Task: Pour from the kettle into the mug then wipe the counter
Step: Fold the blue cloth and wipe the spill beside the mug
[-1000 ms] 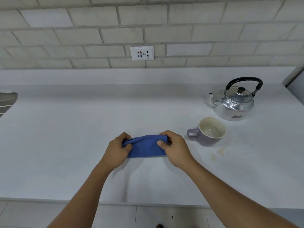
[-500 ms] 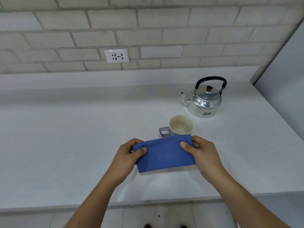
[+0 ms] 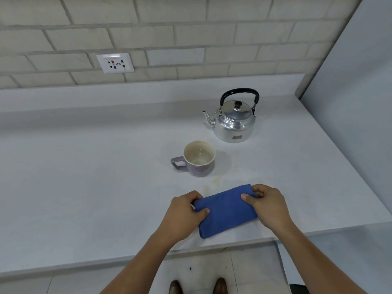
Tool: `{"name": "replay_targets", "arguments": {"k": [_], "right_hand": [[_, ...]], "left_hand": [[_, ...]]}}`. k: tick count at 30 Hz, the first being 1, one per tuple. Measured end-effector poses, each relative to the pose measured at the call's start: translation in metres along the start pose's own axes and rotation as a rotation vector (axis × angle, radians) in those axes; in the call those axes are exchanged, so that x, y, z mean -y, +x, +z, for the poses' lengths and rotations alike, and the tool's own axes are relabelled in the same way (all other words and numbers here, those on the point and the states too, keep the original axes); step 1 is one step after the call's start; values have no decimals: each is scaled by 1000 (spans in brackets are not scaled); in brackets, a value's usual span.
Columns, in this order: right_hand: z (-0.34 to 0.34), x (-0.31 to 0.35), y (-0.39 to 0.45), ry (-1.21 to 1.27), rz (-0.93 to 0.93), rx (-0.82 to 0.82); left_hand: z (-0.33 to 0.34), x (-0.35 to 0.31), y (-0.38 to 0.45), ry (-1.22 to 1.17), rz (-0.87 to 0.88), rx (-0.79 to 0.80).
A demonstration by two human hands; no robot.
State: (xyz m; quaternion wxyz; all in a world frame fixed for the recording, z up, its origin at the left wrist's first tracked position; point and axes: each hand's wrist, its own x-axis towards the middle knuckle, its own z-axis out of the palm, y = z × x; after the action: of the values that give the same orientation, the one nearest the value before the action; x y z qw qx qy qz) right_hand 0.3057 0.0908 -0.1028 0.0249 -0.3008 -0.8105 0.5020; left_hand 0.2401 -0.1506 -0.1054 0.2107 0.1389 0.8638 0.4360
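We hold a folded blue cloth (image 3: 226, 211) between our left hand (image 3: 184, 216) and right hand (image 3: 267, 205), fingers pinched on its short ends, near the white counter's (image 3: 84, 177) front edge. Just beyond it stands the purple ceramic mug (image 3: 196, 159), yellowish stains (image 3: 212, 184) between; the shiny metal kettle (image 3: 234, 119) sits behind the mug.

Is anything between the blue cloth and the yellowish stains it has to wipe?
Nothing visible. The blue cloth, held by left hand and right hand, lies just short of the stains; the mug stands beyond them.
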Motion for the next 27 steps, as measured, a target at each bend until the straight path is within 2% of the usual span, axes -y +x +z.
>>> {"name": "replay_targets", "arguments": {"k": [4, 6, 9, 12, 14, 16, 21, 27], "right_hand": [[2, -8, 6, -100, -33, -40], [5, -7, 5, -191, -112, -105], [17, -2, -6, -465, -262, -262], [40, 6, -33, -601, -304, -355], [59, 7, -48, -748, -274, -327], [74, 5, -58, -850, -224, -251], [56, -17, -51, -764, -180, -168], [-6, -39, 27, -706, -120, -185]], "left_hand": [[13, 3, 3, 266, 106, 4], [11, 8, 4, 377, 159, -17], [-5, 20, 2, 400, 279, -127], [-31, 39, -1, 430, 355, -283], [-48, 56, 1, 510, 336, -296], [-60, 72, 3, 575, 275, -237], [-56, 98, 4, 673, 207, -169], [-51, 101, 5, 718, 198, -186]]}}
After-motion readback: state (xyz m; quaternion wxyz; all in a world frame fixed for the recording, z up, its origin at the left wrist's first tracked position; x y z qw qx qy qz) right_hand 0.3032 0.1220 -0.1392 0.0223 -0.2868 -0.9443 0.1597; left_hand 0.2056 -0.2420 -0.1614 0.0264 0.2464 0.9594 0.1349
